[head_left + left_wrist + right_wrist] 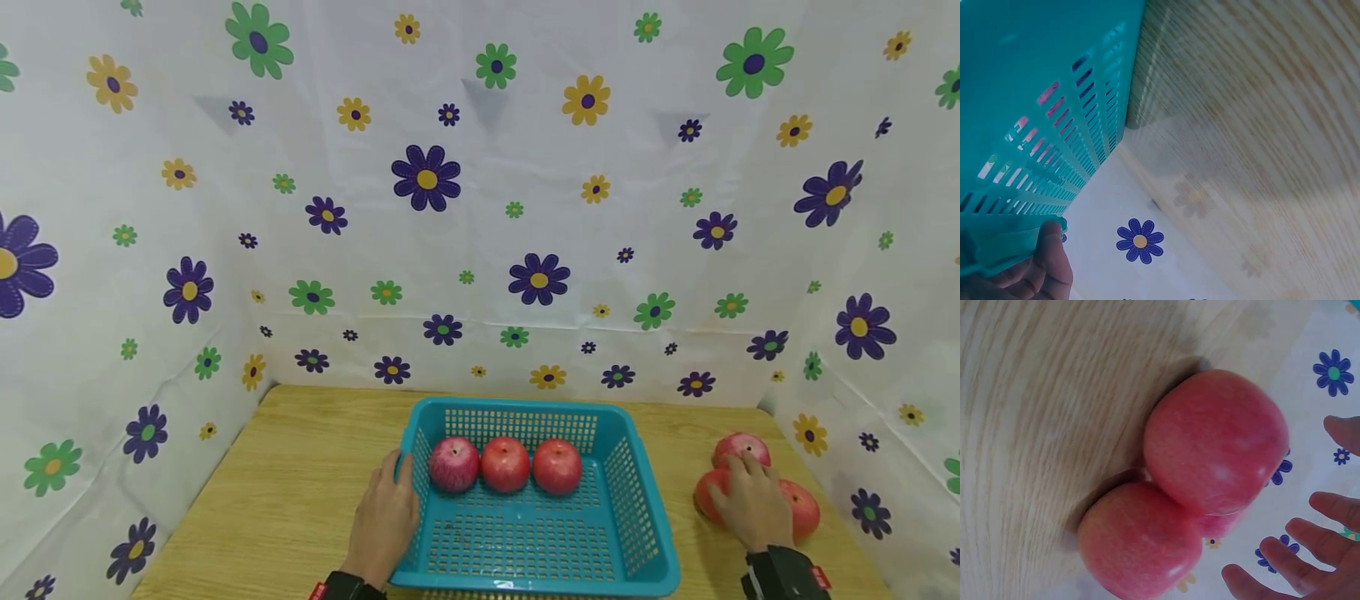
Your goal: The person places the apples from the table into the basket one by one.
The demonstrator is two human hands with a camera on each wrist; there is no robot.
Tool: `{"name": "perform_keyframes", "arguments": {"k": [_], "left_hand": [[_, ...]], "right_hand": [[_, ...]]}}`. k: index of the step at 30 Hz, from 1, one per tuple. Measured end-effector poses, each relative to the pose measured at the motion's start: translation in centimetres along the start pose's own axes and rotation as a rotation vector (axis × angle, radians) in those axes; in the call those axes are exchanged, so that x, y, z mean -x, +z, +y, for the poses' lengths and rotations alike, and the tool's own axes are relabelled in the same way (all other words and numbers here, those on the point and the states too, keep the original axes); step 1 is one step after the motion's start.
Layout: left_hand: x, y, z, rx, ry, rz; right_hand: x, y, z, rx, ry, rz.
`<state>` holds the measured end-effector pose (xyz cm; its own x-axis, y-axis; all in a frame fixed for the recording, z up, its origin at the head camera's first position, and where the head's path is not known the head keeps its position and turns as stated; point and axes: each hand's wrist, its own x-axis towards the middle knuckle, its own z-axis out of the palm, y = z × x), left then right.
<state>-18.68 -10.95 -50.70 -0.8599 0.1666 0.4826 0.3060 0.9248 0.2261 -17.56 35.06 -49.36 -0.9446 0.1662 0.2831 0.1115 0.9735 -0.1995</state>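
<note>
In the head view, a blue plastic basket (648, 492) holds a row of three red apples (505, 464) near its far side. My left hand (384, 518) grips the basket's left rim; in the left wrist view, its fingers (1054, 259) bend over the edge. Off to the basket's right, my right hand (756, 507) hovers above a cluster of three more apples (799, 508), partly hiding them. Its fingers look spread in the right wrist view, apart from the two large apples (1216, 440) there, with a third mostly hidden behind.
The wooden table (300, 483) extends to both sides of the basket. White flower-printed cloth (480, 225) walls in its back, left and right sides. One apple (738, 450) of the right cluster lies close to the back right cloth.
</note>
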Motion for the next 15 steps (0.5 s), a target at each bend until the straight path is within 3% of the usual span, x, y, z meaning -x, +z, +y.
{"name": "perform_keyframes", "arguments": {"k": [9, 15], "left_hand": [[0.1, -0.1, 0.1, -0.006, -0.009, -0.017], [0.0, -0.1, 0.0, -0.006, -0.001, -0.009]], "right_hand": [[0.2, 1.1, 1.1, 0.084, 0.047, -0.123], [0.3, 1.4, 1.4, 0.080, 0.032, -0.097]]}}
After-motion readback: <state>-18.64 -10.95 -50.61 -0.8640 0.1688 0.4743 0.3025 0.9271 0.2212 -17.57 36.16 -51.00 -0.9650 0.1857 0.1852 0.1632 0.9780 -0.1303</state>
